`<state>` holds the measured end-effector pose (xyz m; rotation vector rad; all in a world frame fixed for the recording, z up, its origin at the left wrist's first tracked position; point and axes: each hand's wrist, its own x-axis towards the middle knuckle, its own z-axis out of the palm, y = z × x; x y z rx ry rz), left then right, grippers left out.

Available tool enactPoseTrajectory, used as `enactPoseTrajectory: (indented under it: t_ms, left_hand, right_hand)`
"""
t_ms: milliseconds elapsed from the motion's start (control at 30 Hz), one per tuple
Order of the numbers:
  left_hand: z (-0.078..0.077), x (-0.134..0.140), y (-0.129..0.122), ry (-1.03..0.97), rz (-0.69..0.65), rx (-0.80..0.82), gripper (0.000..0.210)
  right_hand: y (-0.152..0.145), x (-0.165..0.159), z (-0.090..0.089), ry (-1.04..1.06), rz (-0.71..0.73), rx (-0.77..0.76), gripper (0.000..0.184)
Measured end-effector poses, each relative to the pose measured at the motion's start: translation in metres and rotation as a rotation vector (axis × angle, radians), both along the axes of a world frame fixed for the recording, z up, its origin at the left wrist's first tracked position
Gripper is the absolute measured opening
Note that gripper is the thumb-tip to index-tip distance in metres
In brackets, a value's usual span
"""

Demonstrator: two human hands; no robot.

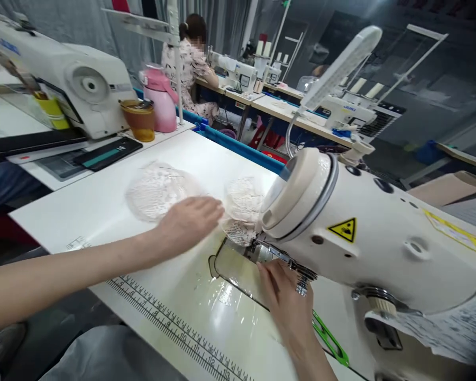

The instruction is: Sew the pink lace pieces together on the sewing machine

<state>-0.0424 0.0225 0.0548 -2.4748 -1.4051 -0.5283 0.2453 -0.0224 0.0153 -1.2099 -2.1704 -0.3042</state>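
My left hand [190, 222] is over the white sewing table, slightly blurred, its fingers stretched toward the lace pieces and holding nothing that shows. A pale round lace piece [158, 190] lies beyond it on the tabletop. More pale lace [244, 198] is bunched to its right, and its near end [240, 232] reaches the needle area of the sewing machine [301, 201]. My right hand [287, 288] is by the needle plate [252, 253], below the machine head, fingers curled together. What its fingertips hold, if anything, is hidden.
A green thread snipper [329, 338] lies right of my right hand. A printed ruler [174, 328] runs along the table's front edge. At left stand another sewing machine [75, 79], a brown cup [138, 119], a pink flask [161, 100] and a phone [108, 153]. A person [188, 63] sits farther back.
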Motion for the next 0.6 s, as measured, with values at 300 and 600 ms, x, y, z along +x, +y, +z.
enactPoseTrajectory:
  t_ms: [300, 600]
  left_hand:
    - [-0.006, -0.096, -0.009, -0.173, 0.266, -0.102, 0.043]
    - [-0.004, -0.091, -0.01, -0.405, 0.191, -0.176, 0.054]
  right_hand:
    - [0.002, -0.004, 0.0, 0.01, 0.015, 0.057, 0.036]
    - [0.001, -0.006, 0.003, 0.017, 0.009, 0.068, 0.039]
